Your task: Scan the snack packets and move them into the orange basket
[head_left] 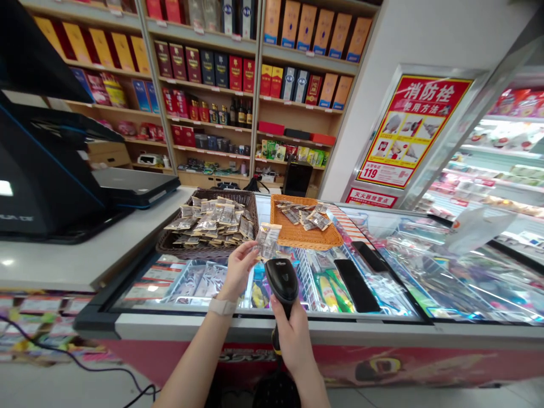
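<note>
Between thumb and fingers, my left hand [241, 265] pinches a small clear-and-tan snack packet [268, 239] by its left edge. My right hand [293, 328] is wrapped round the handle of a black barcode scanner [282, 279], its head raised just below the packet. Behind my left hand stands a dark brown wicker basket [164, 245] heaped with similar packets. To its right, an orange wicker basket [297, 235] holds several more packets. Both baskets rest on the glass top of a chest freezer [263, 324].
Two black phones [356, 285] lie on the freezer glass at the right. A black checkout machine [46, 170] stands on the white counter [63, 263] at left. Shelves [204, 90] of boxed goods fill the back. A cable [72, 354] trails at lower left.
</note>
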`<state>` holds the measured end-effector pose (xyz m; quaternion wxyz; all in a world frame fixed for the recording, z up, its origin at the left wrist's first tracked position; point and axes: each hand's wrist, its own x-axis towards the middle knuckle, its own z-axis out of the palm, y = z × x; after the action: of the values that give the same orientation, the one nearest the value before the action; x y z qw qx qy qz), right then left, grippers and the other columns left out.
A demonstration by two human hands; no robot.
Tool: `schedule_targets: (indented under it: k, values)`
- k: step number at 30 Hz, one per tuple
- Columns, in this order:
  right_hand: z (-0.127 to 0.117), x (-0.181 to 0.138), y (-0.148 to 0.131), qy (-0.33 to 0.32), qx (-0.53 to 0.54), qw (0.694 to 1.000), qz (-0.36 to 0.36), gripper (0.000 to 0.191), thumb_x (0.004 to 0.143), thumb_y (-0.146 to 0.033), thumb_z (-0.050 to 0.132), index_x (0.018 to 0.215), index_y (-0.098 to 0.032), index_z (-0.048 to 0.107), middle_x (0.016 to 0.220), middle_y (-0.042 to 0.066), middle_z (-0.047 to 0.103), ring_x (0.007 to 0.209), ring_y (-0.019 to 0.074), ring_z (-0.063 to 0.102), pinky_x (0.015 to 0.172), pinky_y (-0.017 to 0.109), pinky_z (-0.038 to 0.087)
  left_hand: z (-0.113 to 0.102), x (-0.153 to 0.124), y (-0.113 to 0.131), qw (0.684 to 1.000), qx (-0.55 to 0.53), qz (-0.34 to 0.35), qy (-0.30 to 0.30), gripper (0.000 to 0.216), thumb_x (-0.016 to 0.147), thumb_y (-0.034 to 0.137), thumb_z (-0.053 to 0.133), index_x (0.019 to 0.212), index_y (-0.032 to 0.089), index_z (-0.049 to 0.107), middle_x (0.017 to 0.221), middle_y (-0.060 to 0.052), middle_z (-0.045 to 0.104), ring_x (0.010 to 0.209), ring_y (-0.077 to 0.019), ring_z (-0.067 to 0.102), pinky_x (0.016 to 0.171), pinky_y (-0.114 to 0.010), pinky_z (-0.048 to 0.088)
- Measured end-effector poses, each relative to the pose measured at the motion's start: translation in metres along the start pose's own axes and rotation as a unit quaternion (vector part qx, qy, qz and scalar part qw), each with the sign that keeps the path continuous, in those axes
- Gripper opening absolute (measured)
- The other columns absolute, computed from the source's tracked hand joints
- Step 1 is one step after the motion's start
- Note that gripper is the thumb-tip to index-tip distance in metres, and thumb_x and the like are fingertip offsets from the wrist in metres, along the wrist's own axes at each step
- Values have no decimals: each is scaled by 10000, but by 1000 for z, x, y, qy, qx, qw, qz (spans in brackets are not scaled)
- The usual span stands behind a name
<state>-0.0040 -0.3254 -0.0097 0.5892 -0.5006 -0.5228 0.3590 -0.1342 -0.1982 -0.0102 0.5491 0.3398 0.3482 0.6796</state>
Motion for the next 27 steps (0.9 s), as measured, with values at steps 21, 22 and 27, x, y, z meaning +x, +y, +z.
schedule_targets:
  k: [21,22,27]
  values:
    - [15,1,0,-81,41,996,22,455,926,-515,625,1196,-161,722,1118,111,776,1098,315,683,960,371,491,-96,108,118,639,742,119,167,379,845,296,548,1131,188,773,1376,-222,612,1335,-490,427,1102,-717,191]
    - [15,2,1,-83,43,995,24,463,924,-518,628,1199,-159,722,1114,111,777,1090,316,685,954,371,496,-94,104,118,637,741,129,172,397,865,300,522,1164,185,756,1381,-220,606,1332,-477,432,1100,-707,210]
    - [6,8,4,-67,57,995,36,519,915,-553,627,1237,-155,716,1090,108,780,1058,313,688,934,369,507,-49,84,117,613,721,270,177,396,919,302,462,1200,172,709,1362,-193,596,1336,-395,439,1111,-618,280]
